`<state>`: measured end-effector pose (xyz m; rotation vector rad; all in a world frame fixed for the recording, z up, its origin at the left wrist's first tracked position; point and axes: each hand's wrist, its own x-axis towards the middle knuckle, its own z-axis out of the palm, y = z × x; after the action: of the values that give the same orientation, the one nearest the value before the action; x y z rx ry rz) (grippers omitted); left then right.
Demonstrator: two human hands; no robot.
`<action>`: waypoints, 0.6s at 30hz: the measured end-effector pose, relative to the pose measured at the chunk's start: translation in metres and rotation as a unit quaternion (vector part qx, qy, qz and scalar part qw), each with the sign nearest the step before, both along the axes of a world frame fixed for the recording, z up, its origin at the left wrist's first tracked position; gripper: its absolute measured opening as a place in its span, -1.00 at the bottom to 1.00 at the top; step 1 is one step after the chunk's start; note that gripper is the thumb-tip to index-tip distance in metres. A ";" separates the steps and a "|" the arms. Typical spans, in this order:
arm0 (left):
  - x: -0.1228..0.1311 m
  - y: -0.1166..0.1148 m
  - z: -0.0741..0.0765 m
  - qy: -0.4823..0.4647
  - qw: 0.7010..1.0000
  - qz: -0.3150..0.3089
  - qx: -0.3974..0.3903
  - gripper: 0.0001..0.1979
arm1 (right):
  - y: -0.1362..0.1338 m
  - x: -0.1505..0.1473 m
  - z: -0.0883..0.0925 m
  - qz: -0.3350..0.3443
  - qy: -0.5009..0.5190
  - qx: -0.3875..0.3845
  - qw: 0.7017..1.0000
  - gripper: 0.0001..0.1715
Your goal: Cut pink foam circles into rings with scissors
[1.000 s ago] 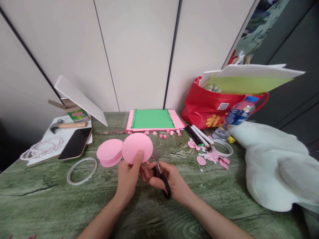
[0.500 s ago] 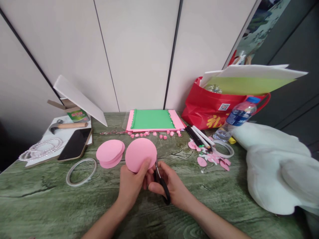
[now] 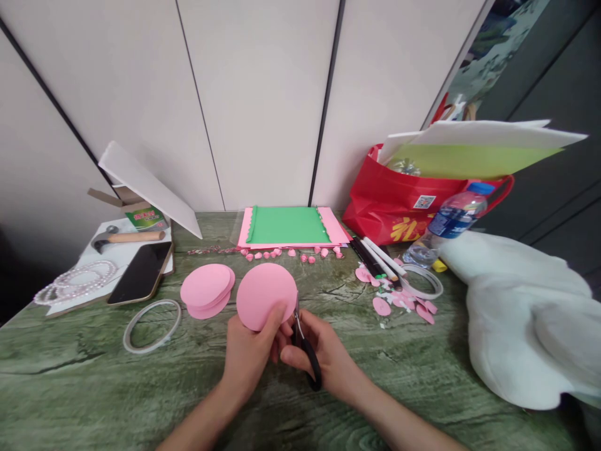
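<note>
Starting at the far left, a bead string is lying in coils near a hammer and a phone, and 1 tape roll is resting flat on the desk. Next comes a slightly fanned stack of pink rounds, sitting just left of the action. And here it is: the left hand is pinching the pink disc, thumb pressing on top, fingers curling below, holding it up in front of the person, between the stack and the scissors. The right hand is closing around those scissors, fingers wrapping the black handles, blades pointing away and meeting the disc's right edge; whether they're actually biting paper, I can't tell. Trimming the rim seems to be the step in hand, and the next move is calling for a steady pinch, small turns of the disc and short snips following the curve. Further right, pens are lying beside pink scraps, while a bottle is standing before a red bag and a white plush thing is filling the far side.
</note>
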<state>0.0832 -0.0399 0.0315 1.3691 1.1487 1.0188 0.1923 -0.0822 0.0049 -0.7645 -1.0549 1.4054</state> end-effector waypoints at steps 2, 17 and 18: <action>0.000 0.000 0.000 -0.001 1.000 0.003 0.001 -0.69 | 0.000 -0.001 0.001 -0.003 0.001 -0.002 1.000 -0.54; 0.002 -0.003 -0.001 0.012 1.000 0.016 -0.001 -0.67 | -0.001 -0.005 -0.005 -0.030 0.002 -0.006 1.000 -0.57; 0.002 -0.003 -0.001 0.011 1.000 0.015 -0.001 -0.67 | -0.001 -0.005 -0.005 -0.032 0.005 -0.008 0.999 -0.57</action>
<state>0.0848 -0.0427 0.0301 1.3676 1.1902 1.0260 0.1872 -0.0833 0.0001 -0.7955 -1.0044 1.3635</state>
